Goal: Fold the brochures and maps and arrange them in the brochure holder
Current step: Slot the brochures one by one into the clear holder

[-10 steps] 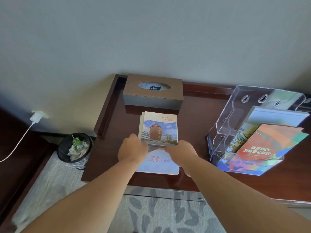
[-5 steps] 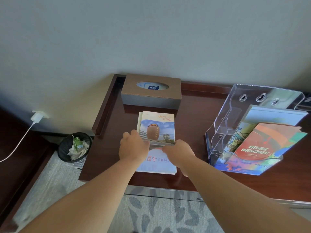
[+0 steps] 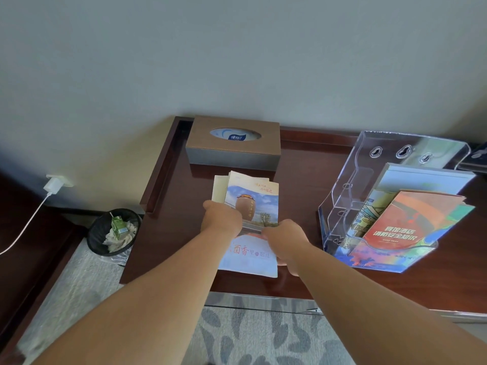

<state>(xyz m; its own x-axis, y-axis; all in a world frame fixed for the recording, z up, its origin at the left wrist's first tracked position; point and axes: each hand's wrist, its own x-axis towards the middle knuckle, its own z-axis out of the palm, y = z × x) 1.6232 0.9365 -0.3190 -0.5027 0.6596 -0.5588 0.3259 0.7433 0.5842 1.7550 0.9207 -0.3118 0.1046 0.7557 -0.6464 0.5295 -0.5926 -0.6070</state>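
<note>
On the desk (image 3: 303,180), left hand (image 3: 222,218) and right hand (image 3: 286,239) grip one jar brochure (image 3: 257,204) above a second brochure (image 3: 247,259).

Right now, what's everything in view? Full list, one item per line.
table: 1, dark brown, along wall
tissue box: 1, brown, back of table
jar brochure: 1, blue and cream, table centre, partly folded
brochure holder: 1, clear, table right
stored brochures: at least 3, orange, light blue, multicolour, in holder
waste bin: 1, black, floor left of table
charger: 1, white, wall socket far left
left hand: 1, grips jar brochure at fold
right hand: 1, pinches jar brochure at fold
</note>
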